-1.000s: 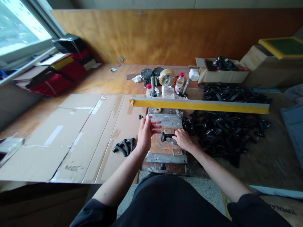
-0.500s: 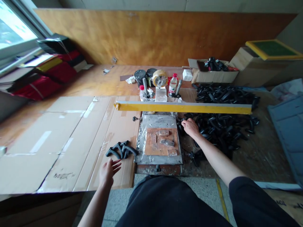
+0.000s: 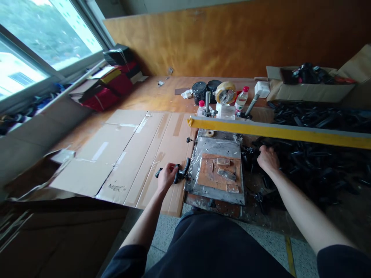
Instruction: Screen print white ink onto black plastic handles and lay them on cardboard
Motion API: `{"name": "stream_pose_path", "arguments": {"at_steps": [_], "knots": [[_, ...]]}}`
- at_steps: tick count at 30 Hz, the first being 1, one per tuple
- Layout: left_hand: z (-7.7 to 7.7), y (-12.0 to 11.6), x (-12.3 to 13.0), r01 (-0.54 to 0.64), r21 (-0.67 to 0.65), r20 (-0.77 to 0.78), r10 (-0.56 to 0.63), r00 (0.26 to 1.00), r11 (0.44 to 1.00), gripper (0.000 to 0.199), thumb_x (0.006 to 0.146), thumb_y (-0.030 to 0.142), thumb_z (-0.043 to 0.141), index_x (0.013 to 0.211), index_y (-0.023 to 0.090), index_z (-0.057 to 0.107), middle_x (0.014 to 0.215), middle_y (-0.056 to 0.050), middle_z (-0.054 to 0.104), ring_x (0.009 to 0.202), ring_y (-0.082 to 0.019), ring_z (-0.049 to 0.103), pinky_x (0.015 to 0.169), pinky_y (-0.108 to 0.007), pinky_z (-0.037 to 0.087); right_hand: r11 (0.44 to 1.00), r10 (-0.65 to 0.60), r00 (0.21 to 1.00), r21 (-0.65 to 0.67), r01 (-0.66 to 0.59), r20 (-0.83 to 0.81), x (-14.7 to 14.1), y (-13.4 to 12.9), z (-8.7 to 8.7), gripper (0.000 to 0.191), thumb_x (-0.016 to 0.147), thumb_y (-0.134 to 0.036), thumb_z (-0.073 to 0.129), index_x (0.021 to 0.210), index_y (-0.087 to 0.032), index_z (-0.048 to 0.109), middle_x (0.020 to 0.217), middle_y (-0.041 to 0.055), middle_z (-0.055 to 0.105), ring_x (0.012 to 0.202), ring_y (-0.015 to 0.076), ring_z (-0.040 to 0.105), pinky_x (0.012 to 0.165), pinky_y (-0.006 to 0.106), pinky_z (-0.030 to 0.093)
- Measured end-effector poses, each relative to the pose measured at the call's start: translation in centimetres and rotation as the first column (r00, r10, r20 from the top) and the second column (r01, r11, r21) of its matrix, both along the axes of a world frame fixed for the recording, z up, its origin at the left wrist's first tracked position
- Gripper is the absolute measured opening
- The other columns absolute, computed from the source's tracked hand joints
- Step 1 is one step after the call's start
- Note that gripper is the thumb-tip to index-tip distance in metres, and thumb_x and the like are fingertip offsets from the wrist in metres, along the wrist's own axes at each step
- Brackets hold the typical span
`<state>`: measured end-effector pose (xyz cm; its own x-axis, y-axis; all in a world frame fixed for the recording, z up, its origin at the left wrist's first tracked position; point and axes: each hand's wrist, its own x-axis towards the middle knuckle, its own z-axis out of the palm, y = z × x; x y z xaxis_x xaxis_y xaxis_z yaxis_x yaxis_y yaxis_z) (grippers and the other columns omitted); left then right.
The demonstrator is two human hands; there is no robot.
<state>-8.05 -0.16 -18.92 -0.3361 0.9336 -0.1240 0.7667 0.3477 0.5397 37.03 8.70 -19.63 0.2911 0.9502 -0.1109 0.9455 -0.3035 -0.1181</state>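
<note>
Fingers (image 3: 171, 168) of the left hand (image 3: 167, 178) are curled tight around a black plastic handle (image 3: 182, 173), and they're gripping it right at the left edge of the metal-faced board (image 3: 218, 146), with the cardboard sheets (image 3: 145, 154) just behind those knuckles. Over on the right, the right hand (image 3: 268, 160) is dipping into a big heap of black plastic parts (image 3: 313, 158), fingers bent down and close together. Is anything pinched there? Can't tell from this view, the hand hides it. Just left of those fingertips sits the board, with a wooden panel (image 3: 220, 172) on it under clear plastic film (image 3: 195, 166). Beyond both hands, a long yellow-edged bar (image 3: 278, 131) runs across the view, past the far end of the board. Further out from the fingers stand a roll of packing tape (image 3: 225, 92), two black tins (image 3: 199, 92), and a plastic bottle (image 3: 241, 99). Well to the right of them, a cardboard box (image 3: 310, 92) holds more black parts.
</note>
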Motion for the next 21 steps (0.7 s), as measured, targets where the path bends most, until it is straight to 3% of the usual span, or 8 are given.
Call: {"name": "stream_pose_path", "arguments": {"at_steps": [4,8,11,14,18,21], "knots": [[-0.6,4.7,1.9,0.158,-0.132,-0.063,-0.168,0.984,0.979,0.028,0.079,0.036,0.058,0.105,0.025,0.06,0.101,-0.004,0.072,0.097,-0.022,0.064,0.081,-0.031,0.045,0.991,0.014,1.0,0.131,-0.013,-0.003,-0.1,-1.5,0.8,0.043,0.089,-0.014,0.033,0.129,-0.015,0.049,0.114,0.0213,0.05,0.106,0.034,0.055,0.08,0.039,0.045],[-1.7,8.3,3.5,0.186,-0.272,-0.096,-0.219,0.971,0.944,0.054,0.07,0.026,0.064,0.123,0.024,0.054,0.099,-0.01,0.073,0.094,-0.026,0.066,0.08,-0.035,0.046,0.963,0.109,0.991,0.255,-0.087,-0.072,-0.6,-3.0,0.8,0.045,0.087,-0.012,0.039,0.13,-0.017,0.051,0.109,0.0163,0.053,0.107,0.0292,0.054,0.088,0.038,0.045],[-1.5,9.5,4.0,0.196,-0.285,-0.09,-0.229,0.969,0.938,0.062,0.065,0.022,0.067,0.125,0.022,0.055,0.098,-0.011,0.073,0.096,-0.028,0.066,0.081,-0.035,0.047,0.935,0.159,0.974,0.342,-0.097,-0.16,-1.0,-4.0,0.5,0.047,0.085,-0.011,0.04,0.13,-0.019,0.053,0.107,0.0132,0.054,0.103,0.0261,0.057,0.092,0.038,0.046],[0.1,9.5,3.3,0.189,-0.2,-0.061,-0.205,0.977,0.961,0.062,0.067,0.025,0.065,0.128,0.021,0.054,0.094,-0.009,0.073,0.092,-0.025,0.067,0.08,-0.032,0.047,0.928,0.156,0.926,0.372,-0.018,-0.344,-1.3,-4.9,0.0,0.047,0.087,-0.016,0.039,0.132,-0.021,0.052,0.11,0.0121,0.053,0.09,0.0217,0.062,0.086,0.038,0.052],[2.5,7.2,-0.3,0.143,0.009,0.041,-0.143,0.989,0.99,0.055,0.082,0.035,0.051,0.135,0.021,0.048,0.099,-0.005,0.069,0.08,-0.016,0.068,0.076,-0.027,0.05,0.951,0.184,0.736,0.308,0.035,-0.651,-2.6,-6.0,-0.6,0.047,0.092,-0.025,0.034,0.137,-0.022,0.046,0.11,0.0109,0.055,0.068,0.0146,0.064,0.067,0.034,0.057],[2.0,3.4,-4.2,-0.106,0.306,0.164,0.057,0.985,0.946,0.05,0.083,0.041,0.049,0.127,0.017,0.056,0.102,-0.007,0.065,0.081,-0.017,0.068,0.078,-0.03,0.052,0.93,0.315,0.688,0.357,-0.087,-0.653,-4.7,-7.1,-0.9,0.045,0.092,-0.024,0.032,0.133,-0.022,0.05,0.109,0.0103,0.058,0.065,0.0132,0.063,0.065,0.033,0.058]]}}
